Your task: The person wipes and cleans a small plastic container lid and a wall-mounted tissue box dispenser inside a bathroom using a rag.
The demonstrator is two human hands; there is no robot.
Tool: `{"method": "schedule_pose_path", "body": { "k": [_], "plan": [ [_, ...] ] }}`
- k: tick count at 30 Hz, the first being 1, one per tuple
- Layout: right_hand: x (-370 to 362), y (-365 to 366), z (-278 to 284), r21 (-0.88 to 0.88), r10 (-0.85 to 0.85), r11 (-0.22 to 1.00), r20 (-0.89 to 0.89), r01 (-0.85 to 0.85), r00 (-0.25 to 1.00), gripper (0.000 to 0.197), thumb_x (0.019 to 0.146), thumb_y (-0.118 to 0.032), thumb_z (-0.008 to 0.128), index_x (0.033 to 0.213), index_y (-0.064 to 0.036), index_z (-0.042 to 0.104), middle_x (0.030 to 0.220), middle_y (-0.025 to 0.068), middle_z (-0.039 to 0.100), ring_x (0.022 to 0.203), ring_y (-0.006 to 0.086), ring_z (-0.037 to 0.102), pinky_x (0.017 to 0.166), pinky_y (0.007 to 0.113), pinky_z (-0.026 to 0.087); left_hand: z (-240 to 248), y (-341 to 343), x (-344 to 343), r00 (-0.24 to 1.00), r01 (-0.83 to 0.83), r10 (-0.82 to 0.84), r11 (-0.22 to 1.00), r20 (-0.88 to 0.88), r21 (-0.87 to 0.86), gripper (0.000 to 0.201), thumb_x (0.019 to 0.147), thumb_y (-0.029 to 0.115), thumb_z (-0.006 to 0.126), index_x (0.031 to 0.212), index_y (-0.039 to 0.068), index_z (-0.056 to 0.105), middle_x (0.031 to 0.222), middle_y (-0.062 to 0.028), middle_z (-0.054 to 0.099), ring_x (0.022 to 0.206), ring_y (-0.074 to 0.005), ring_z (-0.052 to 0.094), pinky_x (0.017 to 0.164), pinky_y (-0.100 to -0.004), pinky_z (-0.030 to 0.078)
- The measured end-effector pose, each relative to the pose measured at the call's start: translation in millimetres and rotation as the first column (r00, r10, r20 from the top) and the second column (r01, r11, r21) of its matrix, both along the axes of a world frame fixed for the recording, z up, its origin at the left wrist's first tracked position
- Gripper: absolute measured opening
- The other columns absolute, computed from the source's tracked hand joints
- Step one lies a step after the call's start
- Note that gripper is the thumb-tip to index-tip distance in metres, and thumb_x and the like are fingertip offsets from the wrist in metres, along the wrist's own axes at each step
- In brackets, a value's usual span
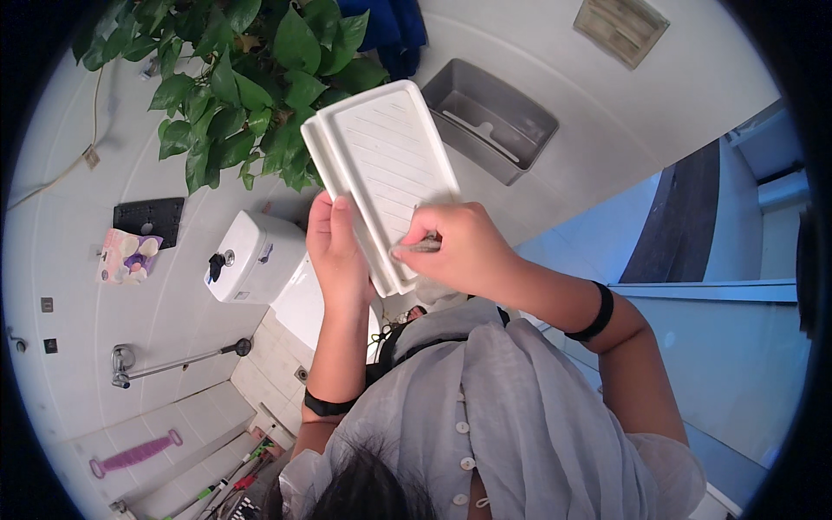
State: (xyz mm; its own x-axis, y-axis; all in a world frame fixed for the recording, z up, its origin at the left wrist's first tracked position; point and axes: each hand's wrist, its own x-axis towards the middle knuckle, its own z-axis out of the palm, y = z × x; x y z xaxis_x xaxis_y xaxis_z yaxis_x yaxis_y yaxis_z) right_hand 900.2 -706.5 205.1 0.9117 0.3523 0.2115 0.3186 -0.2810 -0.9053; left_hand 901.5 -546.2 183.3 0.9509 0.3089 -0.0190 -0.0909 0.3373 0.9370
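A white plastic tray (390, 152) with raised rims and a slanted ridge pattern on its flat face is tilted in front of me. Wrapped round its left long edge, my left hand (336, 247) grips it, thumb on the near side. Over the tray's lower right part, my right hand (468, 247) is closed in a pinch on a small greyish cloth (422, 246). The cloth presses against the tray's lower face near the rim. Most of it is hidden by my fingers.
Green leafy vines (234, 95) hang just beyond the tray on the left. A grey wall caddy (511, 117) is fixed at its upper right. Below left stands a white toilet (260, 251). A doorway (685, 208) opens at the right. Long-handled cleaning tools (230, 485) lean at lower left.
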Motion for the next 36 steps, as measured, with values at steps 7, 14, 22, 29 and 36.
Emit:
{"method": "schedule_pose_path", "body": {
  "k": [7,14,22,29,36],
  "plan": [
    [6.6,-11.8,17.7,-0.284,0.238,0.93,-0.024,-0.235,0.971,0.012,0.071,-0.011,0.074,0.076,-0.0032,0.066,0.072,0.0106,0.065,0.066,0.0289,0.061,0.063,0.037,0.048,8.2,2.9,0.2,0.997,0.033,-0.035,0.999,0.072,0.03,0.028,0.101,0.021,0.045,0.117,0.0,0.052,0.102,-0.0073,0.063,0.091,-0.012,0.061,0.078,-0.0271,0.051],
    [18.6,-0.5,12.3,-0.478,0.428,0.784,-0.045,-0.396,0.903,0.011,0.068,-0.009,0.072,0.077,-0.0035,0.069,0.071,0.0134,0.066,0.069,0.0303,0.065,0.065,0.039,0.049,8.1,-4.9,-2.8,0.99,0.14,-0.14,0.98,-0.005,0.139,0.017,0.1,0.018,0.049,0.106,0.003,0.057,0.087,-0.0003,0.06,0.075,-0.0054,0.054,0.067,-0.0212,0.045],
    [16.7,3.4,1.3,-0.276,0.393,0.871,-0.105,-0.406,0.914,0.012,0.064,-0.01,0.074,0.071,-0.0015,0.068,0.068,0.0141,0.066,0.064,0.0283,0.065,0.061,0.036,0.05,5.1,-1.4,2.2,0.992,0.029,-0.017,0.995,-0.122,0.099,0.02,0.1,0.021,0.05,0.1,0.003,0.057,0.086,-0.0017,0.061,0.075,-0.0062,0.054,0.068,-0.0221,0.045],
    [3.6,4.1,-11.2,-0.201,0.155,0.963,-0.125,-0.178,0.98,0.014,0.066,-0.014,0.073,0.071,-0.0013,0.068,0.068,0.0158,0.066,0.064,0.0273,0.066,0.063,0.036,0.051,-2.8,1.1,7.1,0.991,-0.004,0.008,1.0,-0.132,0.026,0.024,0.099,0.026,0.05,0.105,0.003,0.057,0.087,-0.0021,0.061,0.074,-0.0085,0.058,0.066,-0.0231,0.047],
    [7.3,-2.0,-4.1,-0.06,0.074,0.996,0.014,-0.073,0.997,0.014,0.074,-0.012,0.075,0.078,-0.002,0.067,0.071,0.0108,0.067,0.058,0.0177,0.063,0.055,0.029,0.048,-5.1,2.8,7.3,0.998,0.038,-0.04,0.998,-0.04,-0.044,0.026,0.099,0.026,0.049,0.109,0.003,0.055,0.097,-0.0057,0.063,0.084,-0.0121,0.062,0.071,-0.0259,0.051]
  ]
}}
